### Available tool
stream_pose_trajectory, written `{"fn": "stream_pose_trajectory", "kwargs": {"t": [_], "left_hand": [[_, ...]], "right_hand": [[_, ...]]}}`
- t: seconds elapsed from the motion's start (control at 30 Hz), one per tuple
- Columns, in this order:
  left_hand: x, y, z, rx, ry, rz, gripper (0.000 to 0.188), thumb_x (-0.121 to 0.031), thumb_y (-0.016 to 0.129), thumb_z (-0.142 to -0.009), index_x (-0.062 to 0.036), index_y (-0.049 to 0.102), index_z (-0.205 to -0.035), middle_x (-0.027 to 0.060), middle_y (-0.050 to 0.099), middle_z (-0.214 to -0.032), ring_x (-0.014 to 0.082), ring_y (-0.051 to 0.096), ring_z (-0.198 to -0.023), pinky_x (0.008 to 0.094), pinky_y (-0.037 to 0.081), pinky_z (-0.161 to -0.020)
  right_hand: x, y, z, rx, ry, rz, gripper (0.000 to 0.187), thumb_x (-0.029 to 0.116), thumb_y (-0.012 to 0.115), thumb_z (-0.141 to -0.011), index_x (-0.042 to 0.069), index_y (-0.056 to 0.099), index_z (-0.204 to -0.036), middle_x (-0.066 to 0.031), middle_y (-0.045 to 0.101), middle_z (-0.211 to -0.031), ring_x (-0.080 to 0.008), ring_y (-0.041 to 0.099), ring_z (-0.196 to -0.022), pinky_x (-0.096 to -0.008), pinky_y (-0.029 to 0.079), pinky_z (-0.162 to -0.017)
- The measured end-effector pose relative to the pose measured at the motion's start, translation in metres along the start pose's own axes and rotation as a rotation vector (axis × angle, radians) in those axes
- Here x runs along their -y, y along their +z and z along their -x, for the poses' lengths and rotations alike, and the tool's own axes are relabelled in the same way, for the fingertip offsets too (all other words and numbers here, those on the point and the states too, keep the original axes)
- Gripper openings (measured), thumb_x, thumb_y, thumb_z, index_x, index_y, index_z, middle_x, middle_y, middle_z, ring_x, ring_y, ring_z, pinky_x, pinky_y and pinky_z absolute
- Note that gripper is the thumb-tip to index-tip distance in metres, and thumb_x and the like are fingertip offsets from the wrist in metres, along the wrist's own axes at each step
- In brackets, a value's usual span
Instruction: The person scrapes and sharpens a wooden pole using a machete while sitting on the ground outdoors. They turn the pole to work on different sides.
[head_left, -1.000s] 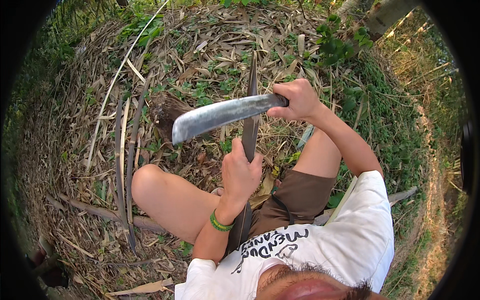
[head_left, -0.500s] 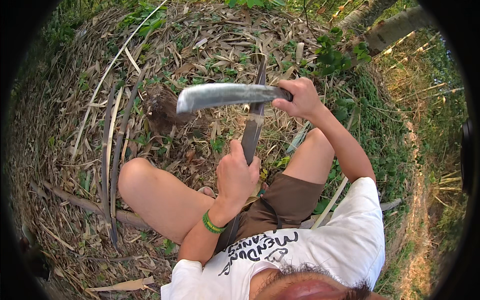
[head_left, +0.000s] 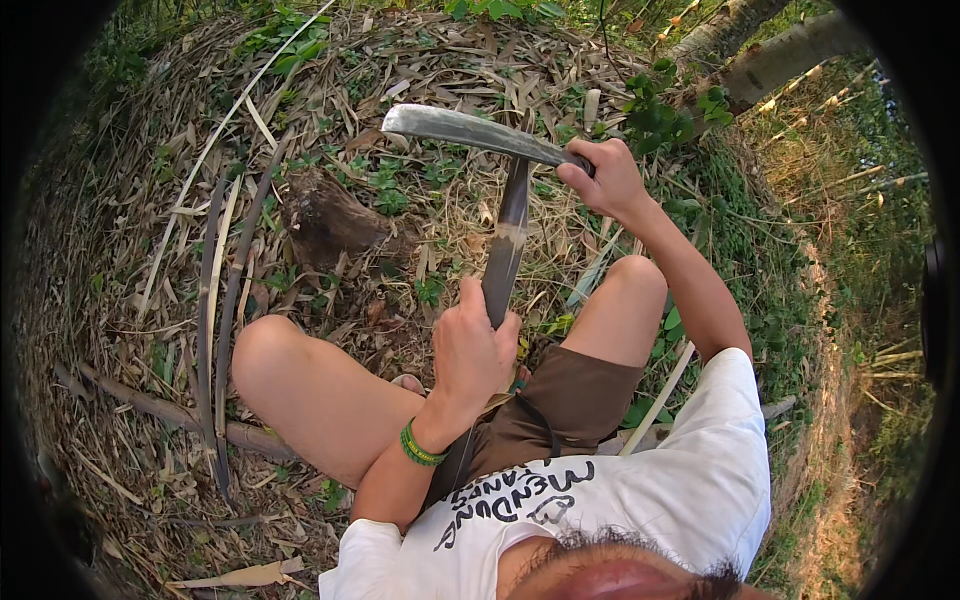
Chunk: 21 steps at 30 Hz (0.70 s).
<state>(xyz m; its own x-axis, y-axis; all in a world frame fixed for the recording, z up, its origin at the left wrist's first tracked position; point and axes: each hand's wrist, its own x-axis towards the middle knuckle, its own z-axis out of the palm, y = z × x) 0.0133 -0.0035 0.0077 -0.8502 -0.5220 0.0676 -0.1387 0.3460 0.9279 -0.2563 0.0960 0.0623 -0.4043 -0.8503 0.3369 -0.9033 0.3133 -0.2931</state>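
Observation:
My left hand point(head_left: 470, 345) is closed round the near end of a dark split bamboo strip point(head_left: 503, 262), which points away from me and carries a pale node ring. My right hand point(head_left: 607, 182) grips the handle of a machete point(head_left: 455, 128). Its long, slightly curved blade reaches leftward across the strip's far part. From above, I cannot tell whether the blade touches the strip there. Part of the strip's far end is hidden behind the blade.
Several split bamboo strips point(head_left: 238, 270) lie on the leaf litter to the left, beside a brown stump point(head_left: 325, 215). A long pole point(head_left: 165, 408) lies behind my bent left knee. Thick bamboo stems point(head_left: 790, 60) lean at the far right.
The machete blade has moved farther from me along the bamboo strip, its tip now tilted away. My right hand moved slightly outward with it. My left hand and the strip stay about where they were.

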Motion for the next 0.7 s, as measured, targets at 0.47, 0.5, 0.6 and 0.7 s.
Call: {"fn": "stream_pose_trajectory", "kwargs": {"t": [0.47, 0.5, 0.6, 0.7], "left_hand": [[0.001, 0.001, 0.006, 0.035, -0.016, 0.056, 0.019, -0.004, 0.065, -0.082, 0.0033, 0.048, -0.089, 0.0167, 0.056, -0.057, 0.0323, 0.058, -0.047, 0.0402, 0.045, -0.049], [-0.005, -0.001, 0.008, 0.058, -0.038, 0.070, 0.020, -0.004, 0.065, -0.082, 0.0033, 0.048, -0.089, 0.0168, 0.057, -0.057, 0.0326, 0.058, -0.047, 0.0404, 0.045, -0.049], [-0.005, 0.001, 0.008, 0.044, -0.005, 0.077, 0.019, -0.004, 0.064, -0.082, 0.0033, 0.048, -0.090, 0.0170, 0.057, -0.057, 0.0323, 0.058, -0.047, 0.0404, 0.045, -0.049], [0.002, 0.004, 0.001, 0.029, -0.001, 0.066, 0.019, -0.004, 0.064, -0.082, 0.0034, 0.048, -0.090, 0.0172, 0.057, -0.057, 0.0301, 0.059, -0.047, 0.0398, 0.045, -0.049]], "right_hand": [[0.001, -0.013, 0.013, 0.019, 0.056, -0.021, 0.065, 0.062, 0.059, -0.092, 0.001, 0.060, -0.070, -0.0151, 0.046, -0.049, -0.0346, 0.054, -0.048, -0.0433, 0.043, -0.051], [0.003, -0.014, 0.012, 0.003, 0.129, -0.069, 0.065, 0.063, 0.060, -0.091, 0.002, 0.059, -0.068, -0.0150, 0.045, -0.049, -0.0353, 0.054, -0.048, -0.0443, 0.043, -0.051], [0.003, -0.011, 0.012, 0.026, -0.026, -0.052, 0.067, 0.065, 0.060, -0.089, 0.002, 0.055, -0.065, -0.0149, 0.044, -0.048, -0.0360, 0.054, -0.048, -0.0451, 0.042, -0.050], [-0.006, -0.003, 0.006, 0.080, -0.096, -0.006, 0.069, 0.066, 0.058, -0.090, 0.003, 0.055, -0.064, -0.0146, 0.045, -0.048, -0.0365, 0.053, -0.047, -0.0449, 0.042, -0.050]]}}
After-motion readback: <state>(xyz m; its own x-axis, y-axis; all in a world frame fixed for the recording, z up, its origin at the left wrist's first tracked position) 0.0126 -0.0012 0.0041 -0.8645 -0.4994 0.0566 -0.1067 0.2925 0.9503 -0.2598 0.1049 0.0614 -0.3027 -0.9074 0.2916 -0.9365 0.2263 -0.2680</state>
